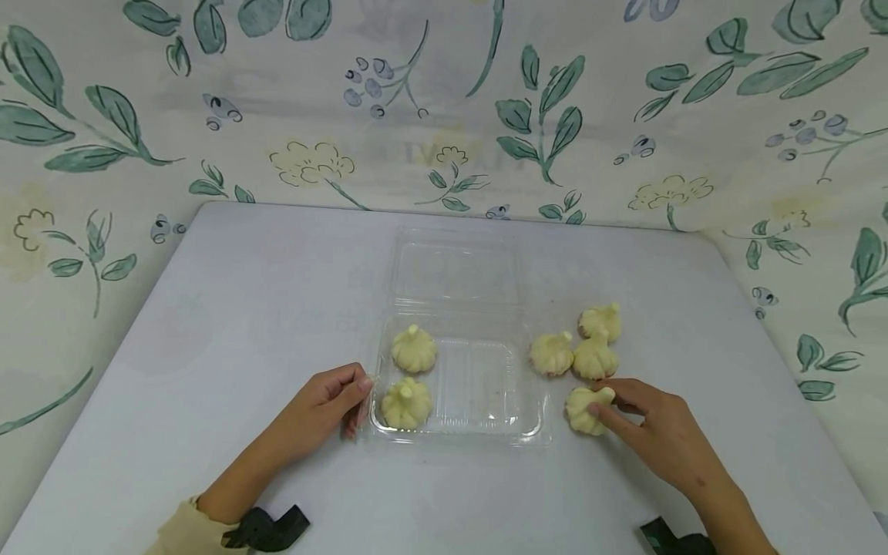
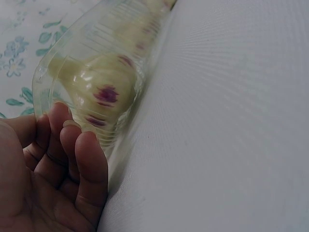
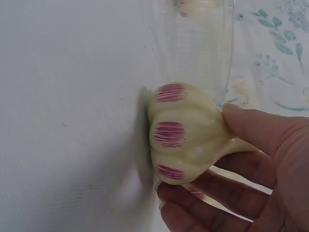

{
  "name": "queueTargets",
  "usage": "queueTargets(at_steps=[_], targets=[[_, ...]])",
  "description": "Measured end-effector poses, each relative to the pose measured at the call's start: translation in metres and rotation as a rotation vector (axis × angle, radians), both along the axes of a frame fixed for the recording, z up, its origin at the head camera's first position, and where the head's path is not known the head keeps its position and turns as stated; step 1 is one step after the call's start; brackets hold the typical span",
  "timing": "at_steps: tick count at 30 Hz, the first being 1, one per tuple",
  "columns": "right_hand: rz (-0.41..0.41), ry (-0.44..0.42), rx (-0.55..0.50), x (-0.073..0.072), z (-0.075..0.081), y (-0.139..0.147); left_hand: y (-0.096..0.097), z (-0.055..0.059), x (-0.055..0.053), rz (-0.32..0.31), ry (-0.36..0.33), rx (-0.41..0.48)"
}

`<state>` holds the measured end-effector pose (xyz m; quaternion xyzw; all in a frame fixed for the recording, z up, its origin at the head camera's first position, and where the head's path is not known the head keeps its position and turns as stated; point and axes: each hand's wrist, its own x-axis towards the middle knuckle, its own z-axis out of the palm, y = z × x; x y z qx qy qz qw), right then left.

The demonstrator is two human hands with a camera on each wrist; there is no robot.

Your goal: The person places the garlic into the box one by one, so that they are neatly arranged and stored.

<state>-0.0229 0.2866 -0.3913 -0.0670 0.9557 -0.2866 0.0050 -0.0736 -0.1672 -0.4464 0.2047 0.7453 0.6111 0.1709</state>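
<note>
A clear plastic clamshell box [image 1: 479, 385] lies with its lid [image 1: 454, 266] folded back, away from the person. Two pale garlic bulbs, one [image 1: 414, 349] behind the other [image 1: 406, 403], sit along its left side. At the box's left edge, my left hand [image 1: 326, 405] pinches the rim between thumb and fingers. My right hand [image 1: 655, 432] holds another garlic bulb [image 1: 585, 411] by its side and neck, just right of the box. Purple streaks mark this bulb [image 3: 178, 133] in the right wrist view, where its base is close to the table.
Behind the right hand, three more garlic bulbs [image 1: 551, 354] cluster to the right of the box. The white table [image 1: 291, 285] ends at the back against a cloth [image 1: 444, 116] printed with leaves and flowers. Black straps [image 1: 267, 529] circle both wrists.
</note>
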Motion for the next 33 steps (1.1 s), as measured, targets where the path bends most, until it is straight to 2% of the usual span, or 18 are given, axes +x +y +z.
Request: queueTargets(at_steps=[23,33], targets=[[0.002,0.013,-0.018,0.003,-0.001,-0.001,0.0,0.001,0.0,-0.006,-0.003,0.008],[0.063,0.102,-0.006,0.004,0.008,-0.003,0.0,0.001,0.0,-0.004,-0.001,0.01]])
